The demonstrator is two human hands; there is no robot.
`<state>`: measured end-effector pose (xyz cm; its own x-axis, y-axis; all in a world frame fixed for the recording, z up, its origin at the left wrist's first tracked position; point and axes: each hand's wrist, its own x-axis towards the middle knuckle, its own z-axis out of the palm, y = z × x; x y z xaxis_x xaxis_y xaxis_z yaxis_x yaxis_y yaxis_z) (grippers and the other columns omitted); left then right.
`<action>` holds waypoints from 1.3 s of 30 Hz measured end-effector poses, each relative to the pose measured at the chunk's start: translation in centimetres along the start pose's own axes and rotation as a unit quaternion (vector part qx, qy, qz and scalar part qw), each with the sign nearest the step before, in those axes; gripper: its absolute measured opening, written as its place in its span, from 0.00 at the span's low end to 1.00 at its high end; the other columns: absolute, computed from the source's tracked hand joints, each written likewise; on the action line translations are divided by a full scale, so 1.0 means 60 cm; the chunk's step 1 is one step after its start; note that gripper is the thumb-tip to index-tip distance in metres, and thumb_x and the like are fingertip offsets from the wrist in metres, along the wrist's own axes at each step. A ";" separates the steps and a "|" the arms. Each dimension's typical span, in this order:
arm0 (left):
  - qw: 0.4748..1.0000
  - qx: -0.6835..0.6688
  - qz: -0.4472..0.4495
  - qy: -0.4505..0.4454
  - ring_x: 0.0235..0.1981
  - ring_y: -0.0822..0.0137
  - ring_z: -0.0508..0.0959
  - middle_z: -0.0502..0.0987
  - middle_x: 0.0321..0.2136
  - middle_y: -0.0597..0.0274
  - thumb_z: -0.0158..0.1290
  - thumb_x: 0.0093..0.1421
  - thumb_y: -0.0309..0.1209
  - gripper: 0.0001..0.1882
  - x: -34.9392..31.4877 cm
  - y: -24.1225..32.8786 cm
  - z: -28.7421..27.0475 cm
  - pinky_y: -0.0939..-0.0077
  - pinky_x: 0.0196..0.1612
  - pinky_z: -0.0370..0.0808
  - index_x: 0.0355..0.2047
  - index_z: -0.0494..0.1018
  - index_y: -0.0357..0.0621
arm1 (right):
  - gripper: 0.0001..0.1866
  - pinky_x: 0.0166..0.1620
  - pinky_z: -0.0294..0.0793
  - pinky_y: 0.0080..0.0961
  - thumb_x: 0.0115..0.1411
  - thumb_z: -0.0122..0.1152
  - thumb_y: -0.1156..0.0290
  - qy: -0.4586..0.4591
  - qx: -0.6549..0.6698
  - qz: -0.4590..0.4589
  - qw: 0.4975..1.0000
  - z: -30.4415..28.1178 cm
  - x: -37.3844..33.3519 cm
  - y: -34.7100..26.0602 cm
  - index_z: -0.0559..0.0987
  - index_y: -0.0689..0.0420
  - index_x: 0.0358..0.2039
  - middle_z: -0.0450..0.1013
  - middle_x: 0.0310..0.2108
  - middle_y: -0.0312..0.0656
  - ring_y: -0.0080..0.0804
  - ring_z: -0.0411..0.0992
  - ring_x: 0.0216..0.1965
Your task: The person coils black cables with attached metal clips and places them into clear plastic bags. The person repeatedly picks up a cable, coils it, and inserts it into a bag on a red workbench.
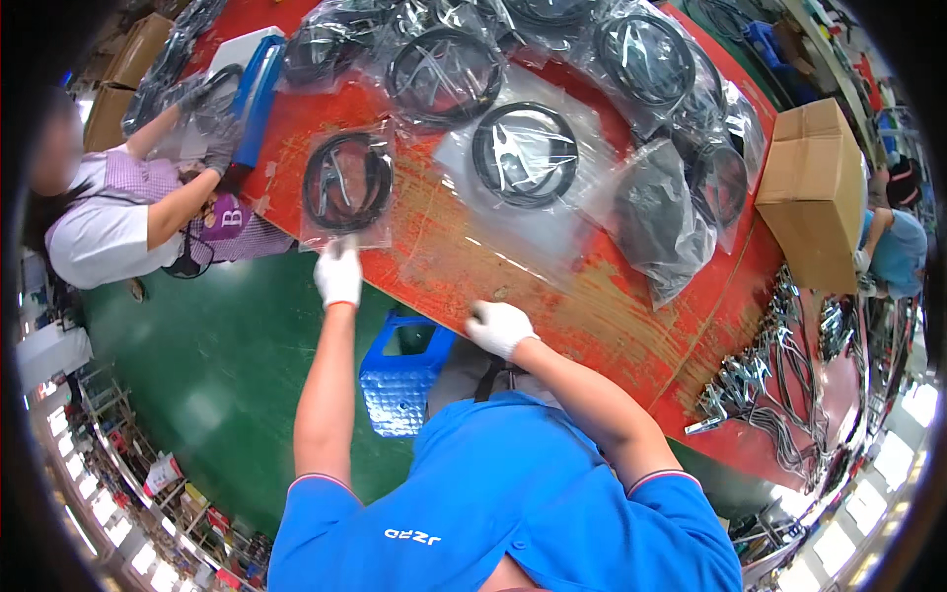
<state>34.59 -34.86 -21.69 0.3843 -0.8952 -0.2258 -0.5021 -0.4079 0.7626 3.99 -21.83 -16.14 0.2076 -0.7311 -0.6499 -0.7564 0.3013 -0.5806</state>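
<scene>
My left hand (338, 273), in a white glove, is at the near edge of a clear plastic bag (382, 225). Its fingers are pinched on that edge. Inside the bag lies a coiled black cable (314, 187) with metal clamps. My right hand (500, 328), also gloved, rests at the table's near edge with its fingers curled in and nothing visible in them. Farther in, another coiled black cable with clamps (524, 156) lies on a stack of clear plastic bags (464, 163).
Bagged cable coils (444, 77) crowd the far side of the worn red table (612, 316). A grey plastic bag (663, 222) and cardboard box (811, 192) are at right, near loose clamps (740, 380). A co-worker (109, 212) handles a bag at left beside a blue device (258, 99). A blue stool (400, 365) stands below.
</scene>
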 end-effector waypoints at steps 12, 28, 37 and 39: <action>0.966 0.145 -0.077 -0.200 0.56 0.41 0.80 0.82 0.50 0.34 0.62 0.53 0.67 0.45 0.006 0.205 0.406 0.54 0.58 0.75 0.48 0.82 0.31 | 0.12 0.24 0.73 0.28 0.70 0.58 0.64 0.303 0.388 0.257 0.831 -0.037 -0.171 0.355 0.78 0.61 0.38 0.75 0.23 0.38 0.27 0.73 0.20; 0.911 -0.233 -0.171 -0.294 0.29 0.64 0.75 0.80 0.29 0.61 0.65 0.55 0.38 0.16 -0.013 0.288 0.486 0.67 0.34 0.72 0.36 0.82 0.37 | 0.15 0.28 0.74 0.30 0.71 0.58 0.62 0.225 0.380 0.250 0.861 0.024 -0.145 0.288 0.80 0.62 0.36 0.76 0.22 0.40 0.27 0.74 0.22; 0.974 -0.011 -0.133 -0.181 0.39 0.55 0.84 0.86 0.40 0.46 0.72 0.48 0.38 0.28 0.022 0.285 0.573 0.60 0.46 0.79 0.45 0.82 0.29 | 0.13 0.26 0.74 0.29 0.71 0.57 0.62 0.229 0.431 0.262 0.833 0.026 -0.152 0.316 0.79 0.60 0.37 0.74 0.22 0.37 0.26 0.73 0.22; 0.961 -0.072 -0.155 -0.216 0.46 0.47 0.84 0.85 0.45 0.40 0.71 0.47 0.41 0.30 0.032 0.278 0.587 0.58 0.51 0.79 0.46 0.82 0.32 | 0.14 0.26 0.73 0.29 0.71 0.57 0.63 0.233 0.435 0.278 0.824 0.019 -0.157 0.293 0.81 0.62 0.39 0.75 0.21 0.38 0.25 0.72 0.21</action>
<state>-0.35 -49.69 -30.76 0.1255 -0.7384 -0.6626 -0.2910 -0.6659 0.6870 -10.59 -8.93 -20.77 -0.4350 -0.4262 -0.7932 0.1188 0.8460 -0.5198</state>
